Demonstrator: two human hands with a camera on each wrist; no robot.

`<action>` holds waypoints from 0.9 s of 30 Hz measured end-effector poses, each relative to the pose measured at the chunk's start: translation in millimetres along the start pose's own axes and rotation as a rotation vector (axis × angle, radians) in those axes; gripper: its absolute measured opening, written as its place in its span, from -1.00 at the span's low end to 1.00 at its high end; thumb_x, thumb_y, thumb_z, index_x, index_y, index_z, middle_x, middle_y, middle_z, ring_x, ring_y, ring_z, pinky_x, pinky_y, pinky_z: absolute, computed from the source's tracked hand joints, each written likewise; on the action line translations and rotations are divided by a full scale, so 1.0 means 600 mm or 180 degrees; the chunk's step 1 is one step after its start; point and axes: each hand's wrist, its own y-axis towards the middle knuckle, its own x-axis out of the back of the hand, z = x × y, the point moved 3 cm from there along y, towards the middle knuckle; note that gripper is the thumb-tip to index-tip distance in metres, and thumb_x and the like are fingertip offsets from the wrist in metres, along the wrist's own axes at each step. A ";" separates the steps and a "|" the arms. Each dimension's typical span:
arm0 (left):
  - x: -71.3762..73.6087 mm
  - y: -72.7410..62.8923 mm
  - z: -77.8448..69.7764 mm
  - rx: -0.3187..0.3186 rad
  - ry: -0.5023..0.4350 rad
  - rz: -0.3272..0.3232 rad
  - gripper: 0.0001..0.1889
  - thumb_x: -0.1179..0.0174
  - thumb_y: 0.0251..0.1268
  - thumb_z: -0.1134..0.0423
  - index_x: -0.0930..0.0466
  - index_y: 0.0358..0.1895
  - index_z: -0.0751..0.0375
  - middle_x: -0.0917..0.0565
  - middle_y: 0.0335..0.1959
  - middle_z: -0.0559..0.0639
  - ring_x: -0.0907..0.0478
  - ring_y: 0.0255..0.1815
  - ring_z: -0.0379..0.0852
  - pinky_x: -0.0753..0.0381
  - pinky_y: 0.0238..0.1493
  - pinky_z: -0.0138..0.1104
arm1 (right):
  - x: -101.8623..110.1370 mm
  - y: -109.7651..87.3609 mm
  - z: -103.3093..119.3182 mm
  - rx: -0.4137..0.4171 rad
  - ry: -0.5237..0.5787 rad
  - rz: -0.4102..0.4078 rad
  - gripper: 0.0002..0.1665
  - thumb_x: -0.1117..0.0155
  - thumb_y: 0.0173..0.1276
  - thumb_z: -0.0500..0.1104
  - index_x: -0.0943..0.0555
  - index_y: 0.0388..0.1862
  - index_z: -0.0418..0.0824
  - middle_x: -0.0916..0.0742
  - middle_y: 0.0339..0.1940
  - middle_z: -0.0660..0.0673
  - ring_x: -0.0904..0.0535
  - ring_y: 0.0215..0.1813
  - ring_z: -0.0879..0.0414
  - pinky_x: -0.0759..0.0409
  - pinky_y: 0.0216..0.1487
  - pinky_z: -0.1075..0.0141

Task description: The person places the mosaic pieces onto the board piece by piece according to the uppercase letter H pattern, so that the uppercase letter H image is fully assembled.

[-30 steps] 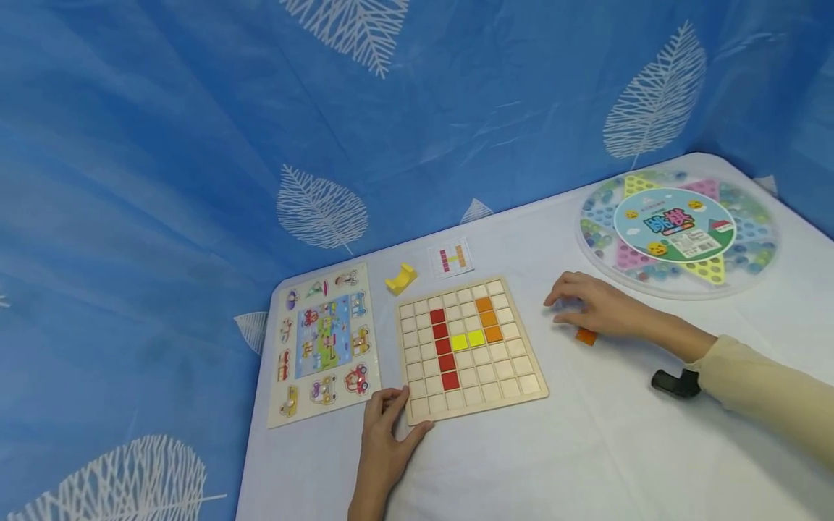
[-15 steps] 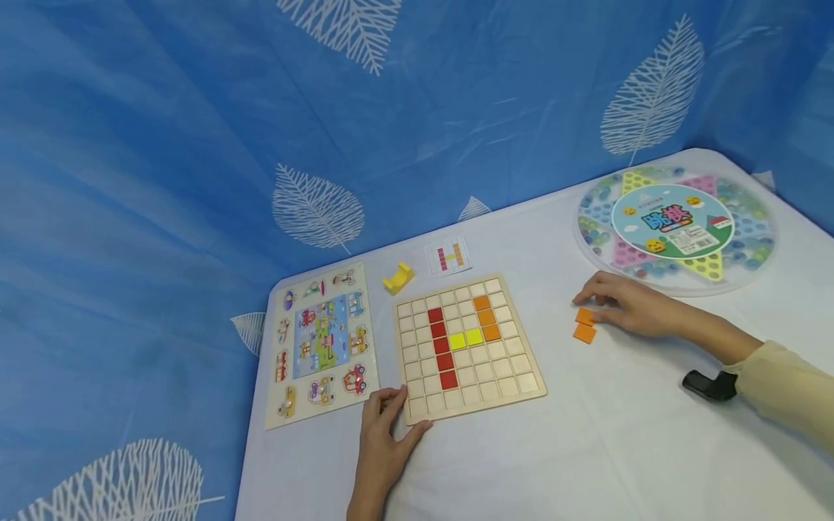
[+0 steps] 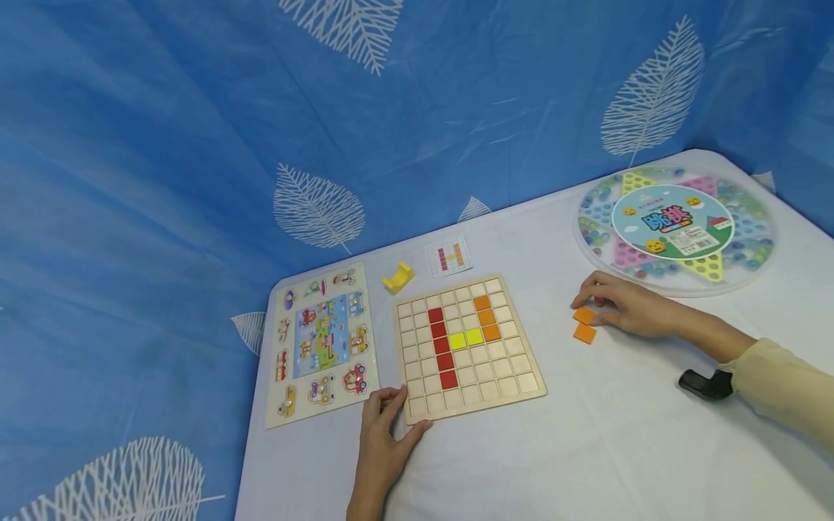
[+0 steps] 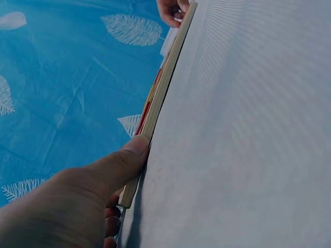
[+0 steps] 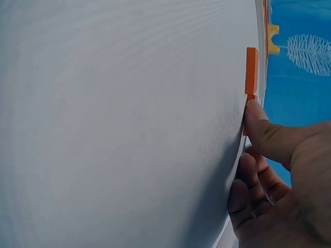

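A wooden grid board (image 3: 502,373) lies on the table with a column of red tiles (image 3: 442,345), two yellow tiles (image 3: 466,339) and a shorter column of orange tiles (image 3: 486,318) set in its squares. My left hand (image 3: 384,445) grips the board's near left corner, thumb (image 4: 135,146) on the front edge and fingers at the left side. To the right of the board, my right hand (image 3: 628,307) pinches a loose orange square tile (image 3: 583,316) between thumb and fingers, low over the tabletop. A second orange tile (image 3: 584,333) lies directly against it, on the near side.
A small pattern card (image 3: 448,256) and a yellow curved block (image 3: 398,278) lie behind the board. On the left is a picture knob puzzle (image 3: 323,344). A round marble game box (image 3: 675,224) stands at the back right, behind my right hand. Blue leaf-print cloth (image 3: 423,130) surrounds the table.
My right hand has moved right and taken hold of an orange tile, uncovering a second one; lately the held tile shifted slightly left. My left hand stays at the board's corner.
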 end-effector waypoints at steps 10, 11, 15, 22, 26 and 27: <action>0.001 0.000 -0.001 0.0013 0.0013 0.0022 -0.29 -0.55 -0.12 0.00 -0.60 0.20 0.16 -0.49 0.07 -0.13 -0.35 0.01 -0.23 -0.44 0.06 -0.33 | -0.004 0.003 -0.002 -0.0087 -0.0088 -0.0056 -0.65 -0.46 0.14 -0.34 -0.67 -0.15 0.02 -0.57 -0.14 0.15 -0.43 -0.20 0.33 -0.50 -0.15 0.45; 0.001 -0.001 -0.001 0.0012 0.0010 0.0023 -0.29 -0.55 -0.12 0.00 -0.60 0.20 0.16 -0.49 0.07 -0.13 -0.35 0.01 -0.23 -0.44 0.06 -0.33 | -0.004 0.003 -0.002 -0.0089 -0.0084 -0.0059 -0.65 -0.46 0.14 -0.34 -0.67 -0.15 0.03 -0.57 -0.15 0.15 -0.43 -0.21 0.33 -0.50 -0.16 0.45; 0.002 -0.001 -0.002 0.0012 0.0001 0.0027 -0.29 -0.56 -0.12 0.02 -0.61 0.19 0.17 -0.49 0.07 -0.12 -0.35 0.01 -0.23 -0.44 0.07 -0.33 | -0.005 0.003 -0.002 -0.0079 -0.0067 -0.0066 -0.65 -0.46 0.13 -0.35 -0.68 -0.15 0.02 -0.57 -0.16 0.14 -0.41 -0.22 0.33 -0.49 -0.18 0.45; 0.003 -0.001 -0.006 -0.0002 -0.0002 0.0013 -0.30 -0.57 -0.14 0.05 -0.61 0.19 0.18 -0.50 0.07 -0.12 -0.34 0.00 -0.24 -0.44 0.05 -0.33 | -0.004 0.004 -0.001 -0.0112 -0.0058 -0.0053 -0.66 -0.46 0.14 -0.34 -0.68 -0.15 0.02 -0.57 -0.15 0.14 -0.40 -0.23 0.34 -0.48 -0.20 0.45; 0.004 0.001 -0.007 0.0007 0.0004 0.0015 -0.29 -0.57 -0.14 0.04 -0.61 0.19 0.17 -0.49 0.07 -0.12 -0.35 0.01 -0.23 -0.45 0.06 -0.32 | -0.003 0.005 -0.001 -0.0132 -0.0054 -0.0046 -0.66 -0.46 0.14 -0.34 -0.68 -0.15 0.00 -0.58 -0.16 0.14 -0.41 -0.23 0.32 -0.49 -0.19 0.45; 0.004 0.001 -0.007 0.0017 0.0007 0.0020 -0.29 -0.56 -0.13 0.04 -0.61 0.19 0.16 -0.49 0.07 -0.12 -0.35 0.01 -0.23 -0.45 0.07 -0.32 | -0.003 0.006 -0.002 -0.0139 -0.0055 -0.0043 -0.66 -0.46 0.14 -0.34 -0.68 -0.15 0.00 -0.58 -0.16 0.14 -0.41 -0.23 0.32 -0.49 -0.19 0.45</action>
